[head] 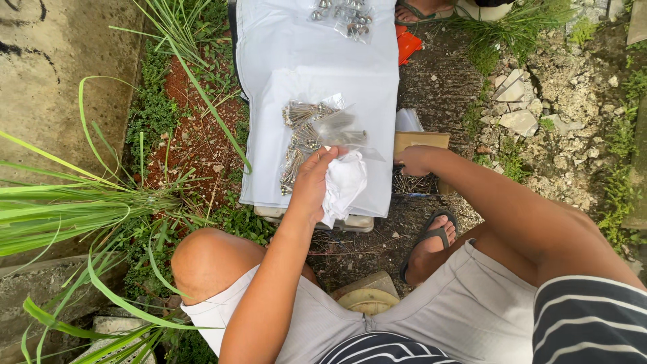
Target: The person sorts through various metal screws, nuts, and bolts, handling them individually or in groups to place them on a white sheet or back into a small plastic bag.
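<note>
Nails (300,138), long, thin and dull grey with a metal shine, lie in loose bundles on a white sheet (283,61) spread over a low stand, several of them under or inside crumpled clear plastic bags (340,125). The bundles run in a rough line down the middle of the sheet, points and heads mixed, some fanned out. The left hand (313,185) rests at the near end of that line, fingers curled around a bunched white cloth (347,185), fingertips touching the lowest nails. The right hand (414,160) reaches off the sheet's right edge to a brown cardboard box (421,140) and is closed over its near rim; more nails (411,183) show dark in the box below the hand. Whether it grips any nails there cannot be told. Another clear bag of small metal fittings (344,13) lies at the far end of the sheet. Grass blades and bare soil flank the left side, broken stones the right.
</note>
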